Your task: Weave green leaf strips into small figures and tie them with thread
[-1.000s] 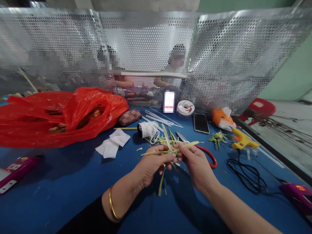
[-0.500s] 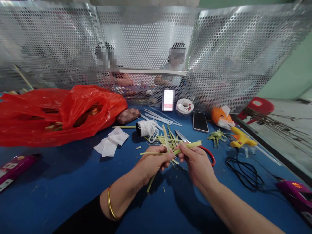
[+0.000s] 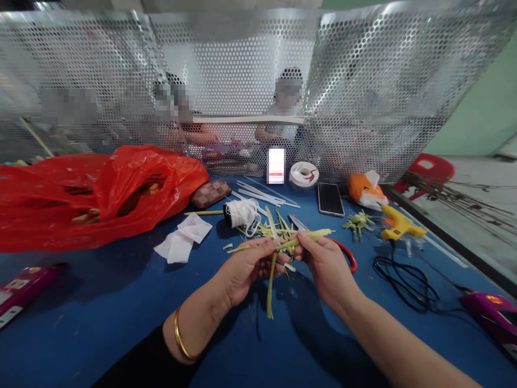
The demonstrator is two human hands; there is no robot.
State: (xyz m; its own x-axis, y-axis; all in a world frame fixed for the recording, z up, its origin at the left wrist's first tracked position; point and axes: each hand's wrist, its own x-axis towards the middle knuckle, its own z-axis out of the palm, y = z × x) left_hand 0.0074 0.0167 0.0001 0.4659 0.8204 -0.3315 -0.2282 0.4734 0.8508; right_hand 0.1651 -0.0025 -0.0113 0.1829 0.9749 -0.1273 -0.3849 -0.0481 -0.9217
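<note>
Several pale green leaf strips [image 3: 270, 285] cross between my two hands, one of them hanging down toward the table. My left hand [image 3: 250, 264] pinches the strips where they cross. On the right, my right hand [image 3: 323, 261] is closed on the wider strip [image 3: 321, 233], whose end sticks out past its fingers. Behind the hands lies a pile of thin green scraps [image 3: 285, 221]. Scissors with a red handle [image 3: 349, 256] lie partly hidden behind my right hand. A spool of white cord [image 3: 244, 214] stands left of the pile.
On the blue table [image 3: 141, 318] lie a red plastic bag [image 3: 173, 183], white tissues [image 3: 183, 237], a phone [image 3: 330, 199], a tape roll [image 3: 304, 175], a yellow glue gun [image 3: 399, 223] with black cable and purple devices at both sides. People sit behind the perforated metal screen [image 3: 242, 64].
One strip's lower end has swung from left of the hands to hanging almost straight down between them. My left hand has turned slightly, and the view has shifted a little.
</note>
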